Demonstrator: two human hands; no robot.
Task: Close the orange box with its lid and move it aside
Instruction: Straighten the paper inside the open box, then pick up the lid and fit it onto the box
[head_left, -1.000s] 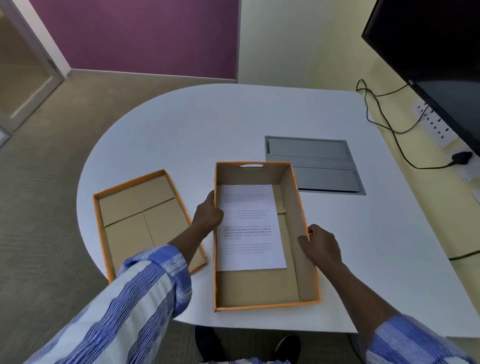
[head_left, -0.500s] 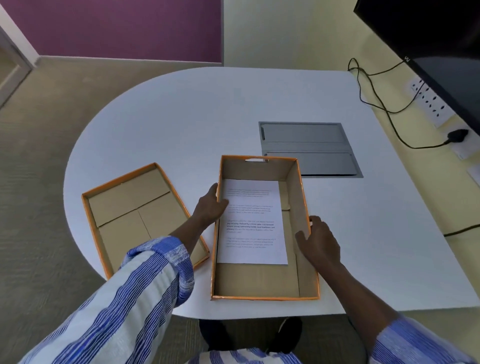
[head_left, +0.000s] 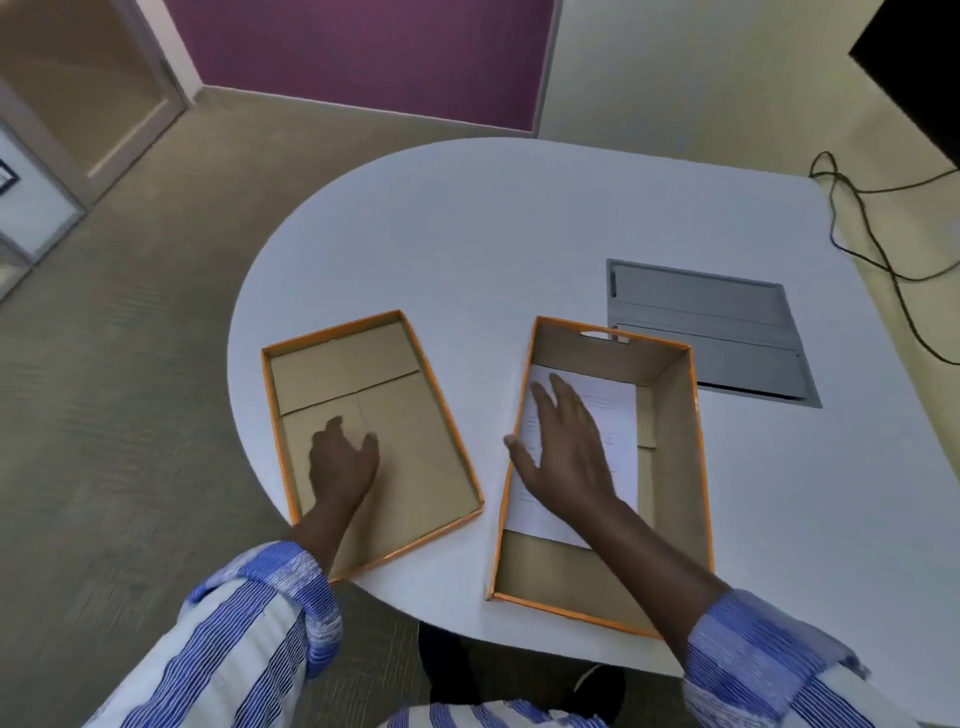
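The orange box (head_left: 675, 467) stands open on the white table (head_left: 519, 234), a printed white sheet (head_left: 613, 415) lying on its cardboard floor. Its lid (head_left: 415, 441) lies upside down to the left, orange rim up, near the table's edge. My left hand (head_left: 340, 460) hovers over or rests inside the lid, fingers loosely curled, holding nothing. My right hand (head_left: 563, 452) is spread with fingers apart above the box's left side, over the sheet, gripping nothing.
A grey metal cable hatch (head_left: 711, 332) is set into the table behind the box. Black cables (head_left: 872, 218) hang off the far right, beside a dark screen (head_left: 914, 67). The table's rounded edge runs close to the lid's left side.
Both hands let go of the box's side walls. The left hand moved left onto the lid; the right crossed to the box's left side. The camera turned left.
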